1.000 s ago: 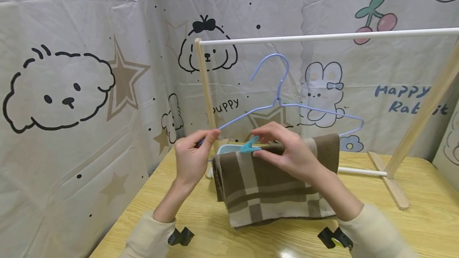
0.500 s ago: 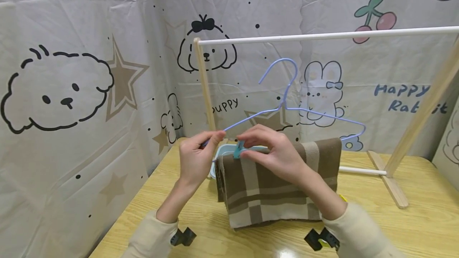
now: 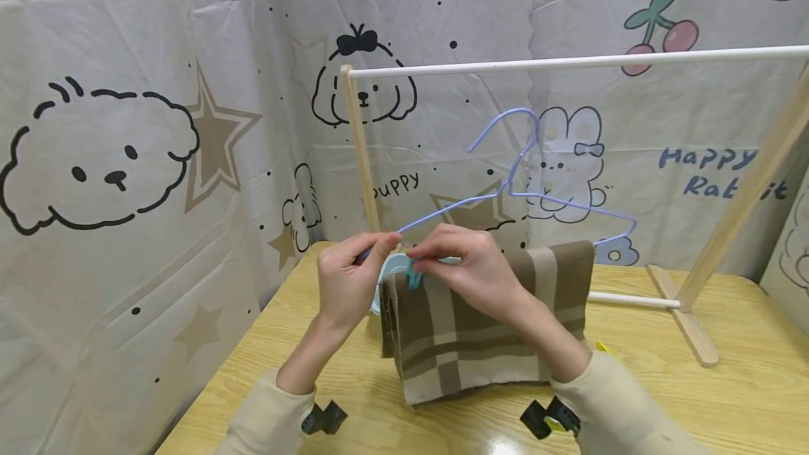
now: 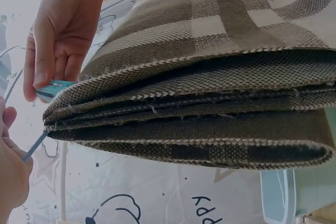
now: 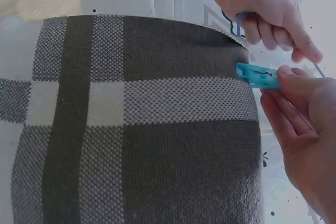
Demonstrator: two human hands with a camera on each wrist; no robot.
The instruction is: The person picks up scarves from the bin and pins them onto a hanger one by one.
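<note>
A blue wire hanger [image 3: 442, 210] is tilted, with a folded brown-and-cream checked cloth [image 3: 493, 328] draped over its lower bar. My left hand [image 3: 346, 279] grips the hanger's left corner, just beyond the cloth's edge. Between thumb and fingers, my right hand [image 3: 470, 265] pinches a teal clothespin [image 3: 413, 276] at the cloth's top fold, near its left end. The right wrist view shows the clothespin's [image 5: 257, 76] jaws over the fold. From the left wrist view, the cloth's stacked layers [image 4: 184, 98] hang from the bar.
Behind the cloth stands a light-blue basket [image 3: 387, 267], mostly hidden. A rack with a white top rail [image 3: 569, 62] and wooden posts [image 3: 746, 195] spans the back of the wooden table [image 3: 632, 399]. A small yellow thing [image 3: 603, 348] lies right of the cloth. Patterned curtains surround the table.
My right hand has moved left along the fold with the clothespin, which now stands upright over the cloth. The hanger's hook has tipped to the right. My left hand has shifted slightly right.
</note>
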